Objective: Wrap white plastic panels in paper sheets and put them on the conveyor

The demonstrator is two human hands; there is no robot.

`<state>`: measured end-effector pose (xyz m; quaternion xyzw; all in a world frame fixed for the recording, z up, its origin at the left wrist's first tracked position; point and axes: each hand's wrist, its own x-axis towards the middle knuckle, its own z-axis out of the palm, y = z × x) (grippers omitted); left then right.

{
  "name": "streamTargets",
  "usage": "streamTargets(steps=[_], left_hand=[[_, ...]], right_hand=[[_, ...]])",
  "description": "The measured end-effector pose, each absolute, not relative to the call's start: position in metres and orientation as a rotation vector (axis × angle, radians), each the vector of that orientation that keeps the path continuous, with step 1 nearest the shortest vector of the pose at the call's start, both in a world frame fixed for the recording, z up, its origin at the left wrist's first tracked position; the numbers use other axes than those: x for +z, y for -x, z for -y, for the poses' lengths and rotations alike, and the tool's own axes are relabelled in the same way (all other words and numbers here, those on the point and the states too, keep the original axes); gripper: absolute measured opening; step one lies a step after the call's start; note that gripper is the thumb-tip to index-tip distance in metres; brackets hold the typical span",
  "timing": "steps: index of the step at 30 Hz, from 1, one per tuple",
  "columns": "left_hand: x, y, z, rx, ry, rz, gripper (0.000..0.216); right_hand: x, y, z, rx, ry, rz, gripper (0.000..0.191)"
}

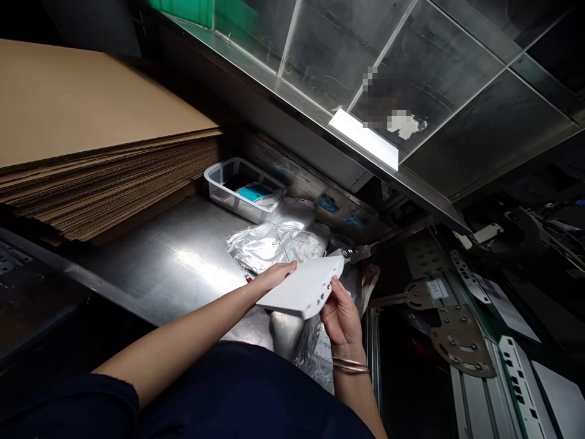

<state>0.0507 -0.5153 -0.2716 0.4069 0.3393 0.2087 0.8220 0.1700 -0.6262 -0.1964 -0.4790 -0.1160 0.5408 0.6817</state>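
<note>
A flat white panel (299, 286) with small cut-outs along its near right edge is held between my two hands, tilted above the metal bench. My left hand (276, 275) grips its left edge, fingers partly hidden beneath. At the right edge, beside the cut-outs, my right hand (342, 312) is closed on the panel with the thumb on top. Clear plastic bags (260, 247) lie on the bench just beyond the panel. More clear plastic wrap (315, 347) shows below it, near my right wrist.
A tall stack of cardboard sheets (105, 116) stands at the left on the metal bench (169, 268). Behind the bags is a clear plastic bin (247, 210). A metal shelf edge (292, 100) hangs overhead. At right, a conveyor rail (475, 390) carries white perforated panels (521, 378).
</note>
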Motion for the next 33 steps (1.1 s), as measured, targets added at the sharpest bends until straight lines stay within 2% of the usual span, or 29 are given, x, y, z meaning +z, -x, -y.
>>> streamTargets(steps=[7, 13, 18, 20, 25, 27, 30, 33], left_hand=[[-0.269, -0.029, 0.53, 0.355, -0.913, -0.689, 0.048], [-0.27, -0.028, 0.536, 0.373, -0.924, -0.663, 0.05], [-0.269, -0.022, 0.537, 0.386, -0.97, -0.684, 0.06], [-0.265, -0.014, 0.538, 0.384, -1.017, -0.67, 0.067], [-0.26, 0.014, 0.545, 0.252, -1.254, -0.375, 0.101], [-0.261, 0.027, 0.547, 0.228, -1.233, -0.408, 0.101], [-0.258, 0.049, 0.544, 0.27, -1.18, -0.632, 0.093], [-0.252, 0.067, 0.538, 0.304, -1.158, -0.774, 0.089]], right_hand=[[-0.197, -0.155, 0.628, 1.148, 1.213, 0.51, 0.025], [-0.197, -0.149, 0.626, 1.15, 1.229, 0.548, 0.024], [-0.199, -0.15, 0.625, 1.146, 1.22, 0.568, 0.021], [-0.201, -0.149, 0.625, 1.132, 1.221, 0.573, 0.022], [-0.212, -0.145, 0.616, 1.176, 1.244, 0.663, 0.026], [-0.219, -0.156, 0.602, 1.238, 1.37, 0.841, 0.029], [-0.229, -0.199, 0.572, 0.927, 1.84, 1.11, 0.035], [-0.245, -0.245, 0.538, 0.548, 2.106, 1.155, 0.027]])
